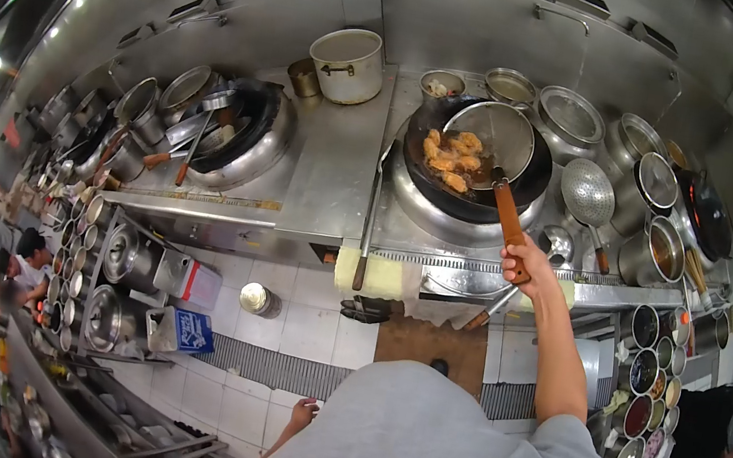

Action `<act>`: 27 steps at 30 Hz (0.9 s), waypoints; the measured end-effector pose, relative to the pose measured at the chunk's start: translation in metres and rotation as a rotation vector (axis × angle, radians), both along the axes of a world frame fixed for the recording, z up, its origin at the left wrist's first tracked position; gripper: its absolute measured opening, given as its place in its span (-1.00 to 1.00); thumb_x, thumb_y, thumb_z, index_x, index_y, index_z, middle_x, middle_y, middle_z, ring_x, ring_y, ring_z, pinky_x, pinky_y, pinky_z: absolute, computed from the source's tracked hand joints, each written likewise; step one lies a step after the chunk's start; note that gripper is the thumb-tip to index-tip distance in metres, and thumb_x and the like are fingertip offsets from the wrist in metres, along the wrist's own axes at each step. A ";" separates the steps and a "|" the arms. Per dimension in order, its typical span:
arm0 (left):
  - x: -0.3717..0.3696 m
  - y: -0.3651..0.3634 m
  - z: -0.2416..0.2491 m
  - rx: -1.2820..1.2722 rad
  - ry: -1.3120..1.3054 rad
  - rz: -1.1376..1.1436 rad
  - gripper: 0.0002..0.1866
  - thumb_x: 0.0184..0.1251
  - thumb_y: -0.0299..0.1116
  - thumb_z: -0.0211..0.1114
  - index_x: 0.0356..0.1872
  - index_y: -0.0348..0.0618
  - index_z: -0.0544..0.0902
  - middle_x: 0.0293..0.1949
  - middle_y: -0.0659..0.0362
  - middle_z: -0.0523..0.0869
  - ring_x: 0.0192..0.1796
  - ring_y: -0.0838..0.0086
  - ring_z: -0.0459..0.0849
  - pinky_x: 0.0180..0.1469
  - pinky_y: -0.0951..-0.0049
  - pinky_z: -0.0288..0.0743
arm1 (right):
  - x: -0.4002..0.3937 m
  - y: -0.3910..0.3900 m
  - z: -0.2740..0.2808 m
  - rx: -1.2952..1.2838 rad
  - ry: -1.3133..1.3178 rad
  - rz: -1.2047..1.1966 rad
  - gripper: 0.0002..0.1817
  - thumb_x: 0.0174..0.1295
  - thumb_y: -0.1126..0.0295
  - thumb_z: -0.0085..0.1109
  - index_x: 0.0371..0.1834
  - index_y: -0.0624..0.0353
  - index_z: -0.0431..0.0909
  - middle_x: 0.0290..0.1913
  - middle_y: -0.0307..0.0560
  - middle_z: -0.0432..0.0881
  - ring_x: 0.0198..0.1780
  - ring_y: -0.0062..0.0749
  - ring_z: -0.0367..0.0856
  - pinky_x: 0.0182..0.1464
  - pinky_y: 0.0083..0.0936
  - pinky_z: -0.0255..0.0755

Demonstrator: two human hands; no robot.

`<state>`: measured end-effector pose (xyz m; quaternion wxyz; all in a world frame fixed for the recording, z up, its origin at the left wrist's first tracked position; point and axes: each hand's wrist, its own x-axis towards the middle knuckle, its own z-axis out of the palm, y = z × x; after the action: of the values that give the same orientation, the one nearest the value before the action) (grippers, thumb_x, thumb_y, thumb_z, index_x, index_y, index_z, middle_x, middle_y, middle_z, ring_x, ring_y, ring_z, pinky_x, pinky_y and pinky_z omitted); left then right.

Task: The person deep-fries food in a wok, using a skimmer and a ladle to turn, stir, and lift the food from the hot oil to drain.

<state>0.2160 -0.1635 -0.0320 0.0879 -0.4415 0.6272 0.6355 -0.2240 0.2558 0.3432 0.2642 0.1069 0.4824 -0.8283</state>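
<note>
My right hand [526, 262] is wrapped round the wooden handle of a round wire-mesh strainer [505, 131]. The strainer's mesh is held over the far right part of a black wok [422, 190] on the stove. Golden-brown fried pieces [451, 158] lie in dark liquid in the wok, beside the mesh. Low at my left side hangs my left hand [302, 413], away from the stove, its fingers loosely bent and apart with nothing seen in them. To the right of the wok rests a perforated skimmer [588, 193], with a ladle [557, 245] near it.
Pots with strainers [570, 117] line the back right. A large pot [346, 66] and a second wok [248, 158] stand left. Folded yellow cloths [379, 273] lie on the stove's front edge. A can [259, 299] is on the floor. Other people [30, 262] are at far left and right.
</note>
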 end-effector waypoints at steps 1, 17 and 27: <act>0.004 0.001 -0.003 0.007 0.000 0.005 -0.75 0.04 -0.52 0.26 -0.19 -0.30 0.61 -0.40 0.09 0.68 -0.42 0.44 0.64 -0.36 0.51 0.52 | 0.007 -0.004 0.008 0.029 -0.012 0.007 -0.65 0.18 0.58 -0.07 0.03 0.06 0.23 -0.39 -0.11 0.41 -0.58 -0.57 0.34 -0.67 -0.67 0.25; -0.025 -0.010 -0.007 0.153 0.114 -0.088 -0.81 0.23 -0.41 0.09 -0.16 -0.20 0.49 -0.36 0.05 0.66 -0.37 0.36 0.67 -0.44 0.37 0.53 | 0.006 -0.018 0.008 -0.454 -0.215 0.060 -0.71 0.13 0.61 -0.02 -0.08 0.29 0.22 -0.36 -0.09 0.38 -0.52 -0.65 0.31 -0.60 -0.76 0.21; -0.012 -0.053 -0.067 -0.415 -0.011 -0.682 -0.69 0.22 -0.22 0.16 -0.21 -0.30 0.59 -0.40 0.06 0.71 -0.34 0.38 0.68 -0.27 0.39 0.56 | 0.019 -0.008 0.045 -0.638 -0.292 0.016 -0.71 0.10 0.62 -0.06 -0.10 0.40 0.20 -0.35 -0.07 0.37 -0.51 -0.65 0.34 -0.60 -0.73 0.26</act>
<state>0.2037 -0.2164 -0.0990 0.2064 -0.2197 0.8524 0.4272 -0.2049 0.2473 0.3878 0.3570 0.1324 0.1575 -0.9112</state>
